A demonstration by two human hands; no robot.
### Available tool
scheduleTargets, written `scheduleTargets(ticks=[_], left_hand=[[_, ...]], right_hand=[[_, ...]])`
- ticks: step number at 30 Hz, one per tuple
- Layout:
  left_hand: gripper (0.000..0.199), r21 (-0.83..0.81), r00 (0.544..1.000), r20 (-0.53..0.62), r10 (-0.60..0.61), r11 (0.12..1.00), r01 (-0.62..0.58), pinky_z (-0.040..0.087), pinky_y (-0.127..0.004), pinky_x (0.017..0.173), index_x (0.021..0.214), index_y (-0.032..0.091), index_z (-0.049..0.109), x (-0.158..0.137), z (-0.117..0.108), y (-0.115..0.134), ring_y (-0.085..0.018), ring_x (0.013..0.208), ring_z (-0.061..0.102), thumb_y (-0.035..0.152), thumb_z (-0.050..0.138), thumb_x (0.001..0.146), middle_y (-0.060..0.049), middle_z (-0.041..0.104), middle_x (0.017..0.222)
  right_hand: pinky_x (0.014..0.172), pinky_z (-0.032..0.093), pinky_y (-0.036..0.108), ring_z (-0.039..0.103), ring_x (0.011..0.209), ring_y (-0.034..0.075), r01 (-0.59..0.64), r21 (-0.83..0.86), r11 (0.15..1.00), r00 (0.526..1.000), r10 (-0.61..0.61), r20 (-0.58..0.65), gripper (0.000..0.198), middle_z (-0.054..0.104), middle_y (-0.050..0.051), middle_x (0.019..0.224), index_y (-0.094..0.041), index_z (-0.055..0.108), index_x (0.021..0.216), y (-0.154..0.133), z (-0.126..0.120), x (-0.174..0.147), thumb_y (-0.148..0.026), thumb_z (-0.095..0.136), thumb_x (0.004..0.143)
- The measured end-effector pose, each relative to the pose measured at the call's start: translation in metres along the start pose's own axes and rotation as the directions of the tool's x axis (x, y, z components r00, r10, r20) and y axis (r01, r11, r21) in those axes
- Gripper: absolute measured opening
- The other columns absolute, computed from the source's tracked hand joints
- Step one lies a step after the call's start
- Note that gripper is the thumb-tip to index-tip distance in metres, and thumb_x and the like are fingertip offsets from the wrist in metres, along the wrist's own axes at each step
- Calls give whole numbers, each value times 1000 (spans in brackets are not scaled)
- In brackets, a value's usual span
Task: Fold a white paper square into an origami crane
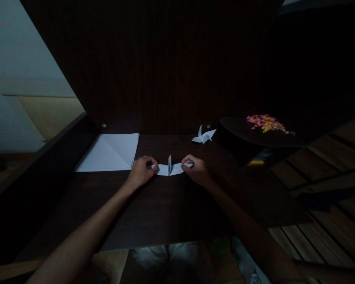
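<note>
A folded white paper crane point(175, 169) is stretched between my two hands, low over the dark wooden table. Its two wings spread sideways, and a narrow upright point stands in the middle. My left hand point(142, 169) pinches the left wing's tip between thumb and fingers. On the other side, my right hand point(196, 169) grips the right wing's tip in the same way. Behind my right hand sits another finished-looking paper crane point(205, 137), touched by neither hand. The fingers cover both wing ends of the held crane.
Left of my hands lies a stack of white paper sheets point(112, 152), the top one creased diagonally. A pile of small colourful pieces point(266, 123) rests on a dark curved shelf point(233, 128) at the right. A dark wooden panel point(154, 71) rises behind the table.
</note>
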State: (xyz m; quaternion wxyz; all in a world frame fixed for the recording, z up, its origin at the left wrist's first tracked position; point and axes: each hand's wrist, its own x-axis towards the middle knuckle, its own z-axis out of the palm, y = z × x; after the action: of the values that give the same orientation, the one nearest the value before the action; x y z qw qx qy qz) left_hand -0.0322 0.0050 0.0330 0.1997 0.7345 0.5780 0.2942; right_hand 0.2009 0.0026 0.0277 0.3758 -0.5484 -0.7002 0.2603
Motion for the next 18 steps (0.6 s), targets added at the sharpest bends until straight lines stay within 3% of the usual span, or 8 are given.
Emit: scheduleTargets(ticks=[3,6,8,11,15,18], left_hand=[[14,136,989,-1,151,979,-149,45,-44,91,85,20,73,-2,2,-1,-27,97,56,19,64,74,-7,65,96],[27,81,944,136,300,946,-313,46,-39,92,95,20,72,-5,9,1,-22,96,57,7,55,78,-6,65,99],[35,36,899,199,390,914,-405,47,-36,93,98,20,71,-7,14,2,-20,98,57,1,49,78,-6,66,102],[31,56,877,200,438,888,-456,46,-37,95,101,17,71,-10,18,6,-21,101,56,5,50,82,-8,66,106],[23,40,854,205,478,868,-495,45,-39,96,104,19,70,-13,17,9,-23,101,56,26,56,88,-9,67,109],[25,36,858,175,483,868,-495,45,-39,93,103,18,69,-13,17,10,-23,99,58,34,56,89,-9,68,104]], right_hand=[[71,43,31,56,76,18,126,-188,974,992,-125,16,8,63,2,76,-19,66,71,5,1,-1,-12,62,71],[77,43,37,52,88,22,262,-334,905,962,-273,13,15,62,7,92,-21,71,76,10,7,-4,-9,66,68],[77,44,36,52,87,21,362,-297,883,931,-355,79,23,61,7,92,-21,72,79,12,12,-6,-2,60,71],[81,47,34,54,89,18,461,-200,865,884,-427,193,33,63,6,91,-19,72,85,10,15,-8,4,52,75],[88,47,39,55,97,21,501,-181,846,855,-453,252,18,65,8,101,-20,72,92,5,15,-11,-11,59,82],[89,47,42,55,99,23,503,-173,847,857,-462,230,13,66,9,103,-20,71,93,1,14,-12,-21,62,83]])
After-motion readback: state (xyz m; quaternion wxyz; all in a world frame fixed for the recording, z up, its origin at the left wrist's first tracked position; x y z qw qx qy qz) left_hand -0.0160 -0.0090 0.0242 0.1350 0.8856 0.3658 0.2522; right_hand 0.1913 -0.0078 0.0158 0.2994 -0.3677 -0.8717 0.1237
